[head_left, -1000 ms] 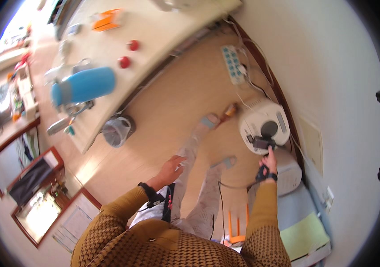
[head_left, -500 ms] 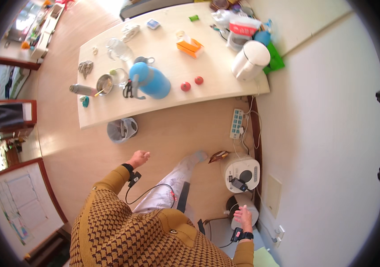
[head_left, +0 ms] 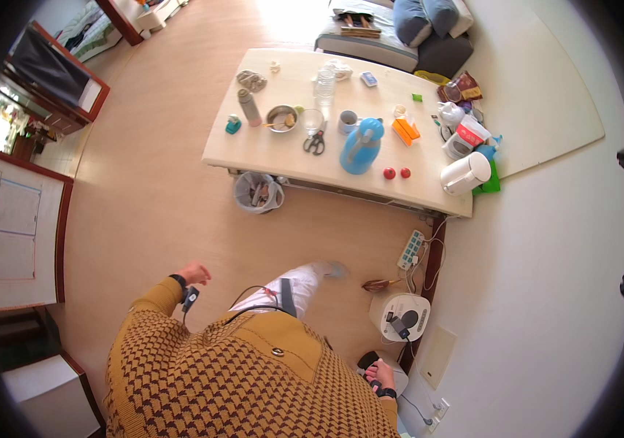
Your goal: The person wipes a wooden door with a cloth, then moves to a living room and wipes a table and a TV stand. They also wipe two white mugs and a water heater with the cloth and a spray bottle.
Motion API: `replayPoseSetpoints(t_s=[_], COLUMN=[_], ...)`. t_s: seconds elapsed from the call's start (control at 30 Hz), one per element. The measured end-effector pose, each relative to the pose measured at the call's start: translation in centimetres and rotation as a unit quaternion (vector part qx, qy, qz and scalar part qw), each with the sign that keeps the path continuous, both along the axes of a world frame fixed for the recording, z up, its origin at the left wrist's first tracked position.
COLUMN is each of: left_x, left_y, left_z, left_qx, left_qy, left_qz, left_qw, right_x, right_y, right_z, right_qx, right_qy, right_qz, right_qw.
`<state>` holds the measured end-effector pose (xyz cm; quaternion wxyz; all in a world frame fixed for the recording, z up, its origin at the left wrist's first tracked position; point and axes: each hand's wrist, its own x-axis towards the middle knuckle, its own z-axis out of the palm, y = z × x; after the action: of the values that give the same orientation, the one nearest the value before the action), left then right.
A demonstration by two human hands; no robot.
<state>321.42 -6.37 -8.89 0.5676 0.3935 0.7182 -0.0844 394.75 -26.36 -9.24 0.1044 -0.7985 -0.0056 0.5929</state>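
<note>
My left hand [head_left: 197, 274] hangs in the air over the floor, fingers loosely bent, with nothing in it. My right hand [head_left: 380, 372] is low on the right, its fingers partly bent and nothing seen in them. Behind the right hand stands a white cylinder with a dark top [head_left: 368, 360]; I cannot tell whether they touch. Both wrists wear black bands with small boxes. Ahead, beyond reach, is a cream table [head_left: 283, 157] with a blue vacuum jug [head_left: 361, 148], scissors [head_left: 315, 143], two tomatoes [head_left: 389, 174], a metal bowl [head_left: 281, 119] and a grey mug [head_left: 348, 122].
A lined waste bin [head_left: 259, 193] stands under the table's front edge. On the right are a white appliance [head_left: 405, 319], a power strip [head_left: 410, 250] and loose cables along the wall. A white kettle [head_left: 465, 174] sits at the table's right end; a sofa [head_left: 370, 44] is behind.
The view has swung left and the table now sits further right, with more of the sofa showing. Both hands appear lower and further left. The right hand's fingers are more bent than before.
</note>
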Motion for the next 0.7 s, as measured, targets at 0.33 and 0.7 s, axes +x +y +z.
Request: replayPoseSetpoints(t_s=[0.33, 0.7], left_x=[-11.4, -21.1], left_y=[-11.0, -21.6], left_z=[2.4, 1.1], left_qx=[0.011, 0.02], left_qy=[0.075, -0.028], left_qz=[0.235, 0.363], left_qw=[0.969, 0.931], right_x=[-2.2, -17.4], right_y=[8.1, 18.9], right_z=[-0.3, 3.2], right_qx=[0.053, 0.095], right_qy=[-0.06, -0.123], right_qz=[0.145, 0.282], right_qw=[0.986, 0.947])
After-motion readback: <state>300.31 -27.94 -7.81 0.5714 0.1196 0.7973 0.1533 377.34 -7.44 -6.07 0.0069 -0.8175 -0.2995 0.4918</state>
